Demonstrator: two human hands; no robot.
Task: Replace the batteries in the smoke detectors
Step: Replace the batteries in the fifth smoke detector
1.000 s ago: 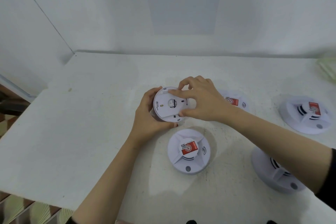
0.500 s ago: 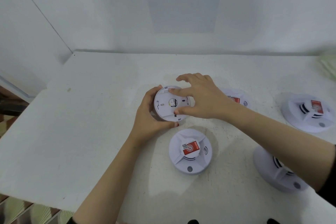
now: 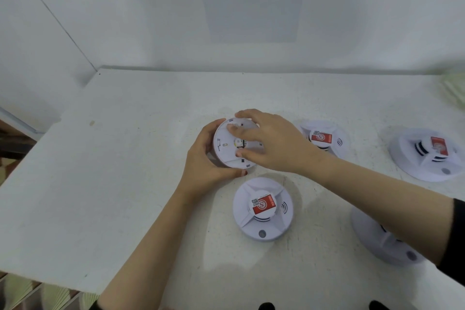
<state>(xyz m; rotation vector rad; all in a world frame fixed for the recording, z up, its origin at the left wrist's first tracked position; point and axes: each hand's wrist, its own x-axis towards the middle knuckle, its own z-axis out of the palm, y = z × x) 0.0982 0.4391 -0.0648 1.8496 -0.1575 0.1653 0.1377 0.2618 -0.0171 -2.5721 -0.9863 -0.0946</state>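
A round white smoke detector (image 3: 226,151) is tilted up on its edge at the middle of the table, its back side facing me. My left hand (image 3: 203,166) cups its left rim from behind and below. My right hand (image 3: 271,143) lies across the back, fingertips pressing on the top and on the centre. Part of the back is hidden under the fingers. No loose battery is visible.
Several other white detectors with red labels lie face up: one (image 3: 263,209) just in front, one (image 3: 324,137) behind my right wrist, one (image 3: 427,155) far right, one (image 3: 382,239) under my right forearm. The white table (image 3: 113,171) meets walls behind and left; its left edge drops off.
My right hand has slid further left over the detector's back, its fingers now spread across the top and centre. My left hand keeps the same hold.
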